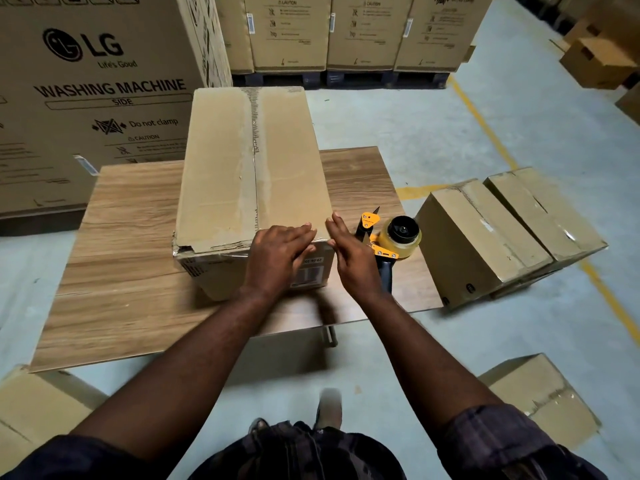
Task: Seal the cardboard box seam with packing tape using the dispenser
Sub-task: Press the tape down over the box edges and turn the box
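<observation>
Your left hand lies flat on the box's near edge; your right hand is open, empty. Dispenser lies at 3 o'clock: rigid, light; grip its dark handle, avoid the blade.

Large brown carton: "LG", "Life's Good", "WASHING MACHINE", "SIDE", "Do not clamp", "CAUTION"
Stacked brown cartons on pallets: "CAUTION"
Long brown cardboard box: white label, digits unreadable

A wooden table carries the cardboard box (long, closed) and tape dispenser.
</observation>
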Action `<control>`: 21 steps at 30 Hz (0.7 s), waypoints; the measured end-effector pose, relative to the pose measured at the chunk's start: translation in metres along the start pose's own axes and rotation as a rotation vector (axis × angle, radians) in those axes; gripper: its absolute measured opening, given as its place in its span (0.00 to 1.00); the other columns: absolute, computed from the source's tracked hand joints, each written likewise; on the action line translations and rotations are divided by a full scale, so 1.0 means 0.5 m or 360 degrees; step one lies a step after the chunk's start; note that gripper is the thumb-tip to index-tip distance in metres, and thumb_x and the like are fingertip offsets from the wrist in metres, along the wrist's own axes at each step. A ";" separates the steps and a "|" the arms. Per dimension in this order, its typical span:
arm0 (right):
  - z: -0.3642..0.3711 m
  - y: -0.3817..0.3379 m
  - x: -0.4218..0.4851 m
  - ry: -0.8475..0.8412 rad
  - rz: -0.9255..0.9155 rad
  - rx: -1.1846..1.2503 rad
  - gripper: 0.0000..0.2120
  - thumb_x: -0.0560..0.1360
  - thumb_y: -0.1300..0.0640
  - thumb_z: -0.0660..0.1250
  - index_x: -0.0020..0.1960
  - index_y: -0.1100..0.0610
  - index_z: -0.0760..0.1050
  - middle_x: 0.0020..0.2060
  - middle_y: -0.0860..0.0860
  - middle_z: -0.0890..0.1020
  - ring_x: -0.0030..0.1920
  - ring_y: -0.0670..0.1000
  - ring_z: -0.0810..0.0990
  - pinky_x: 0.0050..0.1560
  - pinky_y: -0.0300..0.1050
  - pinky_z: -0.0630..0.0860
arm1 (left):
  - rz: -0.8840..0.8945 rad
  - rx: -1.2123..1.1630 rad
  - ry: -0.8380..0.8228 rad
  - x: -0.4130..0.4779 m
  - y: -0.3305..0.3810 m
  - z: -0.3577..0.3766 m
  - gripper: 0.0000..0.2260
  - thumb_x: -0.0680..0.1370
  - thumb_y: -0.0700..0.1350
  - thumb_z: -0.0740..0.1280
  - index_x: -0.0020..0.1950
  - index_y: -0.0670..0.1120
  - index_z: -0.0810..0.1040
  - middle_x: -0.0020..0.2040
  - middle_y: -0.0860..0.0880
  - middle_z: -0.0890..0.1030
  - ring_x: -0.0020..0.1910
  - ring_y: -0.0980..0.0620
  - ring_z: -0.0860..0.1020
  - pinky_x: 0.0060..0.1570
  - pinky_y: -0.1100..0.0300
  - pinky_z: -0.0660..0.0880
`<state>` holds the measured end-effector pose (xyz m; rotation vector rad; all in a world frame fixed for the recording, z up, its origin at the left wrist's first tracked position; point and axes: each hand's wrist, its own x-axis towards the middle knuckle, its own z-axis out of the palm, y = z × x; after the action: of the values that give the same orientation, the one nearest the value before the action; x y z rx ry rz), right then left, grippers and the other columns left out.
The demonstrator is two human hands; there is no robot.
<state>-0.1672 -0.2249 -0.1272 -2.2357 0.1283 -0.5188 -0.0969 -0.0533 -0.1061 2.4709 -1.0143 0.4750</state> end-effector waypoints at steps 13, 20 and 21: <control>-0.017 -0.023 0.040 0.0049 -0.0519 -0.0364 0.09 0.77 0.60 0.69 0.56 0.62 0.83 0.56 0.58 0.82 0.58 0.60 0.77 0.58 0.50 0.74 | -0.0209 -0.0315 -0.0207 0.022 -0.018 -0.041 0.12 0.78 0.54 0.67 0.59 0.54 0.82 0.60 0.55 0.81 0.57 0.51 0.76 0.57 0.52 0.74; -0.026 0.009 0.027 -0.0141 -0.0587 -0.0474 0.19 0.74 0.70 0.69 0.65 0.62 0.78 0.64 0.59 0.78 0.62 0.61 0.75 0.64 0.47 0.69 | 0.0026 -0.0159 -0.0434 0.005 -0.039 -0.048 0.24 0.73 0.43 0.73 0.69 0.50 0.74 0.67 0.49 0.75 0.63 0.46 0.72 0.63 0.50 0.71; -0.026 -0.004 0.029 -0.0133 -0.0568 -0.0451 0.18 0.75 0.66 0.70 0.64 0.62 0.79 0.63 0.58 0.79 0.61 0.60 0.75 0.64 0.47 0.70 | 0.0023 -0.0185 -0.0445 0.005 -0.042 -0.054 0.24 0.73 0.44 0.74 0.69 0.50 0.75 0.66 0.49 0.75 0.64 0.46 0.72 0.63 0.50 0.71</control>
<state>-0.1596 -0.2365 -0.1133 -2.5706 -0.2611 -0.6264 -0.0839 -0.0278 -0.0873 2.4713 -1.1325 0.0709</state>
